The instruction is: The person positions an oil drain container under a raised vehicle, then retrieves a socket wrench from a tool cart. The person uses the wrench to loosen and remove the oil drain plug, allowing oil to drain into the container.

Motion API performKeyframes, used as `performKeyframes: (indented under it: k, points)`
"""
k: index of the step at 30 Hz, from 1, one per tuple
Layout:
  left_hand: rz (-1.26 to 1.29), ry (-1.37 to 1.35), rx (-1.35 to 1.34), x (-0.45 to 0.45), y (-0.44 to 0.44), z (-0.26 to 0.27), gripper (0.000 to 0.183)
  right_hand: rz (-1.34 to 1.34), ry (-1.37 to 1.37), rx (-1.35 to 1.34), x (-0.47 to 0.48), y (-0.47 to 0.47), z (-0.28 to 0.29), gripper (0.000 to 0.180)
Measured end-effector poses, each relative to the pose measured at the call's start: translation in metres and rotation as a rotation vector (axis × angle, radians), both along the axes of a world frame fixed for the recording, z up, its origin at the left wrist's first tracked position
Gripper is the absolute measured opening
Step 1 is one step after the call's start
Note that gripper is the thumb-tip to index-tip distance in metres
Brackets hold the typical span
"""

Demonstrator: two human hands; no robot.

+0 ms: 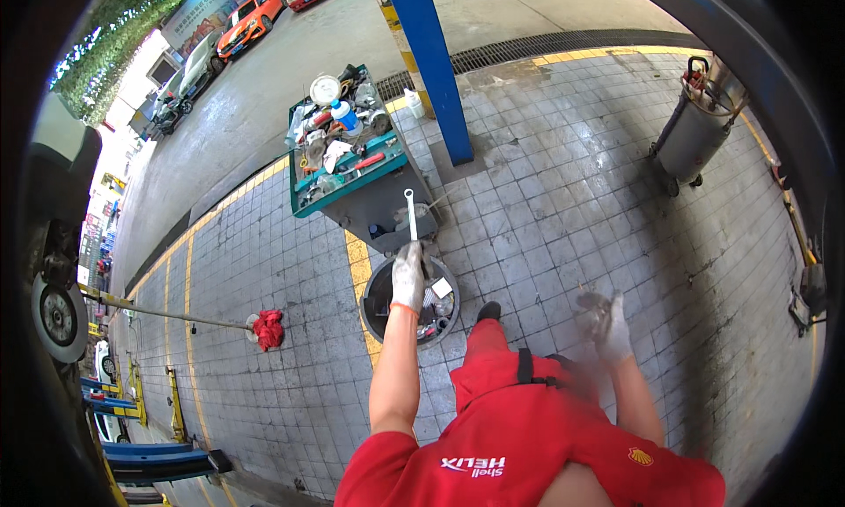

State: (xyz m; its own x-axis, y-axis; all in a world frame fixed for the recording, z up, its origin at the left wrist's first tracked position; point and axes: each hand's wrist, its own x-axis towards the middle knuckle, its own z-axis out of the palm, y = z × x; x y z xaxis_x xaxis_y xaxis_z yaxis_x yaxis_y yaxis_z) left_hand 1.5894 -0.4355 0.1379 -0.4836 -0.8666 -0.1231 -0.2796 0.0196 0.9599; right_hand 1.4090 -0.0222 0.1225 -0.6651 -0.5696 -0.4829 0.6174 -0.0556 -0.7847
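Note:
My left hand (409, 279), in a soiled white work glove with an orange cuff, grips a steel wrench (411, 216). The wrench's ring end points away from me, towards the tool cart (370, 206). Below that hand stands a round dark bin (377, 289) holding a white box (441, 287) and mixed waste, partly hidden by my glove and forearm. My right hand (604, 325), gloved too, is raised over the floor tiles to the right. Motion blurs it; its dark-stained fingers appear apart from the thumb, and I see nothing held in it.
The cart's green tray (307, 210) is crowded with tools, rags and a blue-and-white bottle (344, 114). Behind it rises a blue post (432, 71). A wheeled grey tank (693, 134) stands at right. On the left are a pole with red cloth (268, 329) and a brake disc (59, 317).

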Motion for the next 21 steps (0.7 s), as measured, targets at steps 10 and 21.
performKeyframes:
  k: [10, 21]
  points:
    - [0.157, 0.32, 0.419, -0.116, -0.194, -0.016, 0.024, -0.479, -0.14, 0.122, -0.027, -0.049, 0.009, 0.078]
    - [0.234, 0.254, 0.473, -0.14, -0.235, -0.026, 0.041, -0.541, -0.153, 0.25, -0.016, -0.092, 0.034, 0.076]
